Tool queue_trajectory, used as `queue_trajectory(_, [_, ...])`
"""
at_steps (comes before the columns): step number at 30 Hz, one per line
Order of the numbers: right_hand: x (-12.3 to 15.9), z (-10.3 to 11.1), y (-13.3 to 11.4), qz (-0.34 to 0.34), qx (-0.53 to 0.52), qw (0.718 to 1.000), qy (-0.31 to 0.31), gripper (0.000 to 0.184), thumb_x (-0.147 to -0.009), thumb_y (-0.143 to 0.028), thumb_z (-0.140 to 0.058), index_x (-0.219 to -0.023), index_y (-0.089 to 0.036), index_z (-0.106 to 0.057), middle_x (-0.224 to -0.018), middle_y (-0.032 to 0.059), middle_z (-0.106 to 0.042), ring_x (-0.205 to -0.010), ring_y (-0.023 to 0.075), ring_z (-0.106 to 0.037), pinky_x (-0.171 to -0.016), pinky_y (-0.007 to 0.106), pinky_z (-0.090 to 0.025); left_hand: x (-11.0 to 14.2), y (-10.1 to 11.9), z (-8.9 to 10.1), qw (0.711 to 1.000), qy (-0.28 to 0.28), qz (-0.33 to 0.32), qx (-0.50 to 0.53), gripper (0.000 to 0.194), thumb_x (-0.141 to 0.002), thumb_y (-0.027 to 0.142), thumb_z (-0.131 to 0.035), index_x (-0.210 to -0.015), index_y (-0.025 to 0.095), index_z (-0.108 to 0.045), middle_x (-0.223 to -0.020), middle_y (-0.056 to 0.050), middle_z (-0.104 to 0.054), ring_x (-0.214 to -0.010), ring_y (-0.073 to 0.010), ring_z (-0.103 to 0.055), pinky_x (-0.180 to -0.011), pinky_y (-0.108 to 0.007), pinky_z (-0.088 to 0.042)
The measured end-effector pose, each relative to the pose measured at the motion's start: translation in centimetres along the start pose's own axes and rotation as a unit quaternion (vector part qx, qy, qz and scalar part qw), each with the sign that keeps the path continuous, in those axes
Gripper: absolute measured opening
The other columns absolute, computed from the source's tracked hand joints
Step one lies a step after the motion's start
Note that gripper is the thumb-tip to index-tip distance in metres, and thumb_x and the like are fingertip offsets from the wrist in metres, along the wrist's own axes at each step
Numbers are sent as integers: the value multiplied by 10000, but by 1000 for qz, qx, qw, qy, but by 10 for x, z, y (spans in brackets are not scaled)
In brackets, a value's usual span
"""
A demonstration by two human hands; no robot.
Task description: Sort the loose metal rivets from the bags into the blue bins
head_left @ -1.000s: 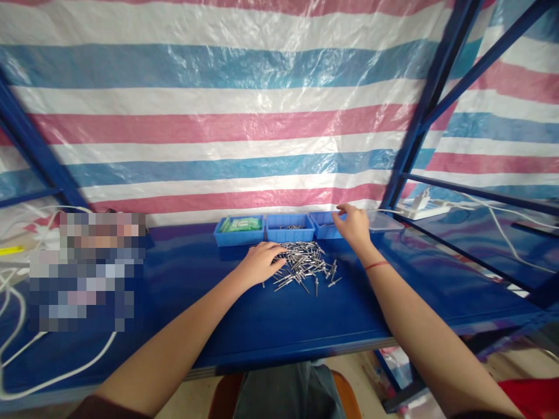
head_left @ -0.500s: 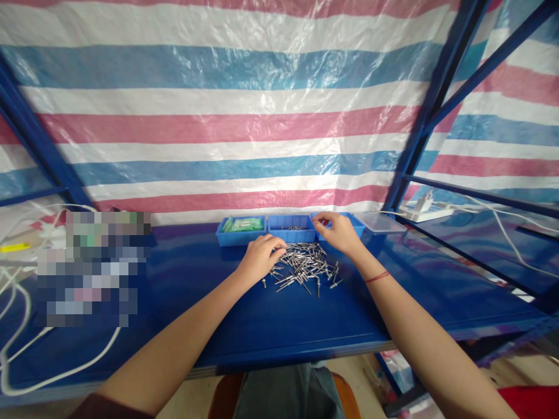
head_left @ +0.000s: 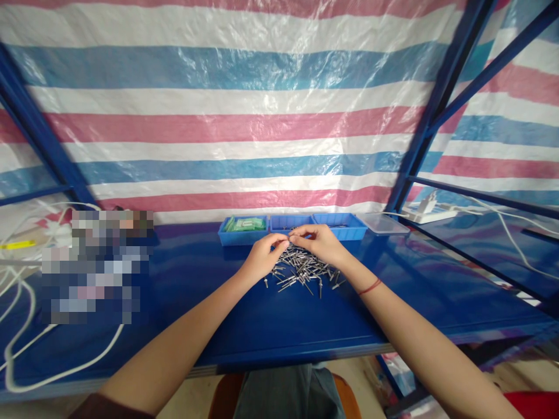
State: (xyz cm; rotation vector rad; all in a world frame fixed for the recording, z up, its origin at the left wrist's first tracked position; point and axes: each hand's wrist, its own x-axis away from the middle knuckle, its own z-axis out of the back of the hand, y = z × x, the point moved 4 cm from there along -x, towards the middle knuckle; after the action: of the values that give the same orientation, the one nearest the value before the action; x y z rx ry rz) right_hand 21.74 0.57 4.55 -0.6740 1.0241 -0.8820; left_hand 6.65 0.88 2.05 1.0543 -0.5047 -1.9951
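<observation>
While both hands meet at the far side of a pile of metal pins, their fingertips stand together just above it.

Left hand: bare, over the pile's left edge; thumb and forefinger close together. Whether a pin is pinched there cannot be told.

Right hand: bare, in front of the bins, fingers curled, tips at the left hand's tips; contents of the grip, if any, too small to tell. Red cord at the wrist.

Metal pins: many, rivet-like, thin-shanked, heaped loosely on the blue table, below and between the hands; several strays at the near edge.

Bins, blue, three, in a row behind the pile: left bin, with green packets; middle bin, partly hidden by the right hand; right bin, with a few thin pieces, indistinct.

Clear lid: flat, beside the right bin.

White power strip: far right.

White cable: looped, left end of the table.

Striped sheet: red, white, blue; hung behind the table.
</observation>
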Motion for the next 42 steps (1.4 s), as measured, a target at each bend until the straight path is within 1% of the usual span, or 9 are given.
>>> queue_trajectory(10, [2, 4, -7, 55, 115, 992, -2, 207, -785, -322, -576, -837, -170, -706, -795, 43, -704, -694, 144, -593, -644, 289, -446, 2, 13, 13, 993, 104, -33, -36, 112, -806, 269, -593, -865, 184, -636, -1016, -61, -542, -993, -185, -552, -766, -297, -502])
queue_trajectory(15, [-2, 11, -1, 54, 168, 984, -30, 246, -819, -331, -508, -793, -173, -695, -826, 36, -707, -717, 154, -596, -661, 289, -437, 2, 10, 11, 993, 87, -41, -64, 190, -835, 319, -564, -975, 195, -597, -1037, -63, -570, -994, -197, -565, -823, -343, -494])
queue_trajectory(20, [-9, 61, 31, -14, 253, 962, 106, 298, -816, -348, -458, -746, -158, -677, -706, 64, -678, -669, 189, -604, -621, 299, -427, 0, 0, 9, 990, 33, -70, -120, 338, -878, 246, -467, -1209, 176, -474, -1024, -76, -607, -968, -187, -581, -902, -372, -455])
queue_trajectory(26, [-3, 103, 52, -92, 413, 883, 206, 342, -810, -382, -454, -656, -170, -674, -614, 109, -648, -593, 212, -594, -544, 303, -384, 0, 5, 19, 972, -51, -72, -218, 266, -894, 280, -403, -1022, 170, -608, -1026, -90, -598, -999, -208, -565, -919, -359, -429])
queue_trajectory(29, [-3, 100, 39, -83, 419, 892, 146, 362, -821, -395, -444, -657, -161, -666, -598, 85, -634, -572, 186, -576, -534, 291, -385, 4, 11, 29, 959, -131, -27, -250, 295, -856, 401, -446, -910, 181, -635, -953, -74, -615, -900, -211, -592, -831, -339, -448])
queue_trajectory(32, [1, 83, 23, -57, 349, 935, -44, 329, -801, -412, -494, -673, -164, -668, -636, 51, -645, -584, 155, -580, -534, 266, -418, 10, 16, 46, 947, -197, 48, -248, 368, -782, 501, -497, -939, 189, -614, -869, -56, -647, -753, -200, -606, -648, -286, -443])
queue_trajectory(35, [16, 67, 23, -149, 258, 927, -227, 240, -699, -407, -635, -763, -182, -685, -645, 25, -655, -518, 129, -580, -455, 233, -439, 17, 15, 62, 926, -265, 125, -240, 464, -649, 532, -610, -964, 192, -610, -861, -51, -680, -683, -187, -615, -564, -244, -413])
queue_trajectory(38, [28, 61, 30, -241, 193, 914, -262, 294, -587, -337, -744, -833, -192, -674, -622, 10, -639, -441, 115, -563, -355, 205, -424, 22, 8, 67, 897, -318, 195, -239, 578, -577, 533, -648, -1026, 174, -591, -868, -64, -694, -574, -169, -606, -505, -234, -401])
queue_trajectory(42, [29, 51, 34, -259, 123, 929, -233, 359, -508, -248, -788, -837, -183, -660, -620, -8, -599, -411, 105, -547, -321, 212, -446, 23, 0, 57, 888, -340, 217, -222, 578, -603, 467, -628, -1087, 157, -565, -943, -82, -686, -469, -140, -583, -461, -233, -395])
